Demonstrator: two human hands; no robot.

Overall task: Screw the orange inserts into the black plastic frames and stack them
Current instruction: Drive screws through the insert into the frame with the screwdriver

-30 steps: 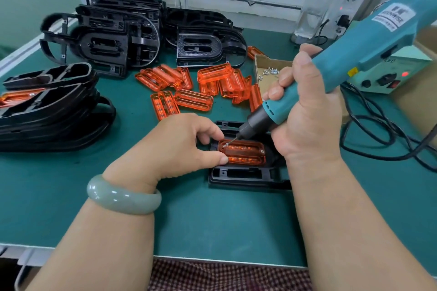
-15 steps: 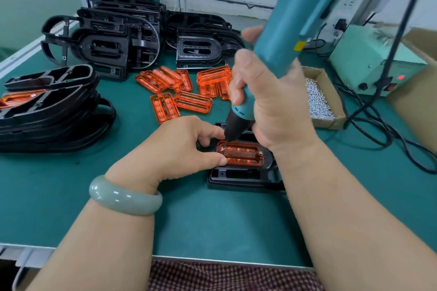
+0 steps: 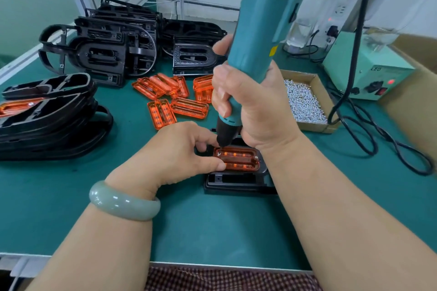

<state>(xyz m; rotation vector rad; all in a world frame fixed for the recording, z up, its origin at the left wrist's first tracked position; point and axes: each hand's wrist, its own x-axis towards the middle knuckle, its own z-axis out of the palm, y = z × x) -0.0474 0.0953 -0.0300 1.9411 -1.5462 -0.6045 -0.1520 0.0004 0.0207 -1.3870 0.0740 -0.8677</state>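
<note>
An orange insert [image 3: 238,159] sits in a black plastic frame [image 3: 236,182] on the green mat in front of me. My left hand [image 3: 175,156] pinches the insert's left end, thumb on its near edge. My right hand [image 3: 250,104] grips a teal electric screwdriver [image 3: 257,38], held nearly upright, with its black tip at the insert's far left corner. A screw head shows at each end of the insert. Loose orange inserts [image 3: 175,99] lie behind. A stack of frames with an orange insert [image 3: 47,116] lies at the left.
Bare black frames [image 3: 113,49] are piled at the back left. A cardboard box of screws [image 3: 305,101] stands right of my right hand. A pale green power unit [image 3: 369,73] and black cables [image 3: 378,139] lie at the right, a glass bottle [image 3: 307,19] behind.
The screwdriver has swung from a slant to nearly upright, and its tip has come down onto the insert's far left corner. My left hand has stayed on the insert.
</note>
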